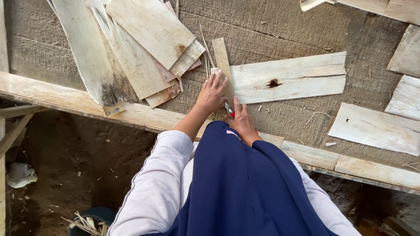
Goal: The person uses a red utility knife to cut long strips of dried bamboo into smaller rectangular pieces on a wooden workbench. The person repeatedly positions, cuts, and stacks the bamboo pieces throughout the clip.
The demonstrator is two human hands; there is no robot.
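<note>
We see a rough grey-brown work surface (280, 26) edged by a pale wooden beam (65, 99). Below it lies a bare earth floor (74, 157) strewn with splinters, a crumpled whitish rag (19, 175) and a dark round bucket (94, 218).

The left hand (212, 92) lies flat on the end of a pale veneer sheet (288, 78) with a dark knot hole. Just beside it, the right hand (241, 120) grips a red-handled knife (229, 109), blade touching the sheet's edge. More veneer pieces (140, 48) are stacked on the worktable (271, 26).
</note>
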